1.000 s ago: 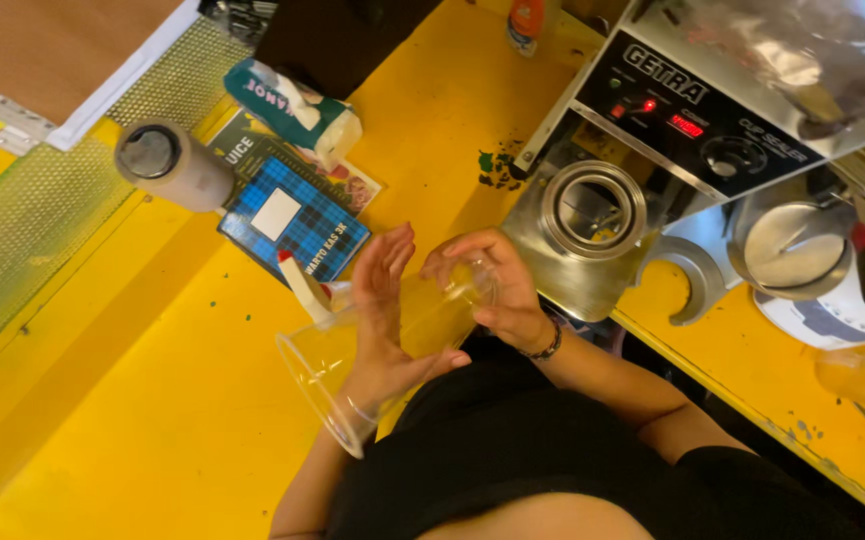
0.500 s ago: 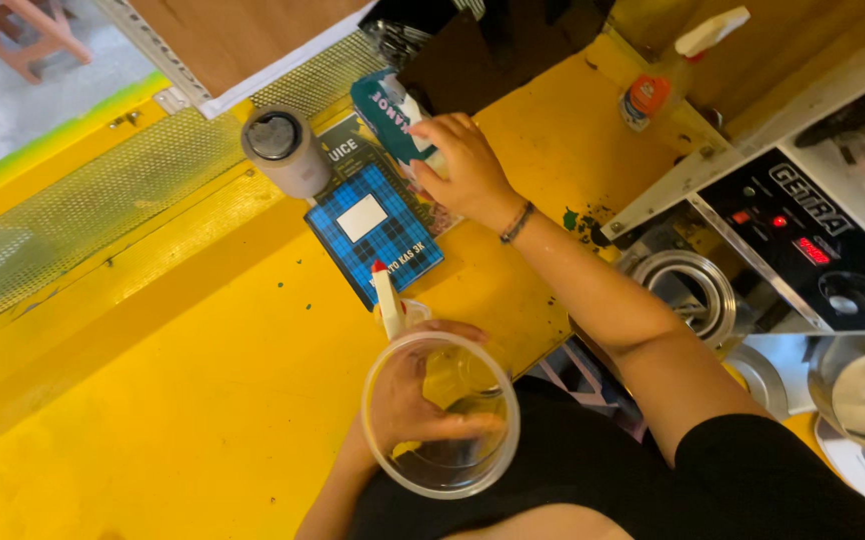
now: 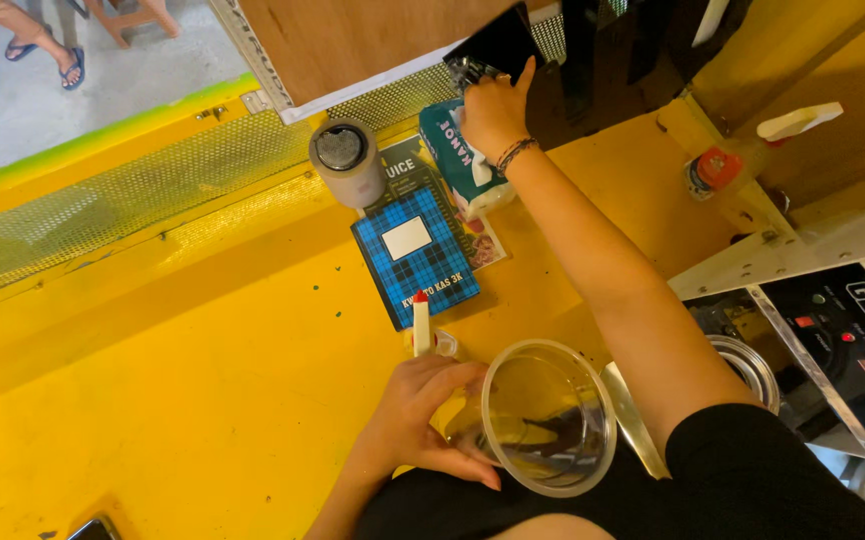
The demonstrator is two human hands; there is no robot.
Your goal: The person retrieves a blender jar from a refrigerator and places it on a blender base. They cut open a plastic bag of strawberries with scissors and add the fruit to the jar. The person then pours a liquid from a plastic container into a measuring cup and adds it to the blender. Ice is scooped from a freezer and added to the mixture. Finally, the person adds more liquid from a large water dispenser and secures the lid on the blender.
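From here I count one clear plastic cup (image 3: 549,417), one blue plaid booklet (image 3: 416,255), one grey round canister (image 3: 346,160), one teal-and-white pack (image 3: 466,165), and two spray bottles (image 3: 748,160), one of them small and red-tipped (image 3: 421,322). My left hand (image 3: 421,420) has its grip wrapped around the cup's side, holding it tilted low over the yellow counter (image 3: 153,400), mouth facing up toward me. My right hand (image 3: 493,110) is stretched far forward, arm nearly straight, fingers curled at a black object (image 3: 498,45) above the pack; I cannot tell whether that grip has closed.
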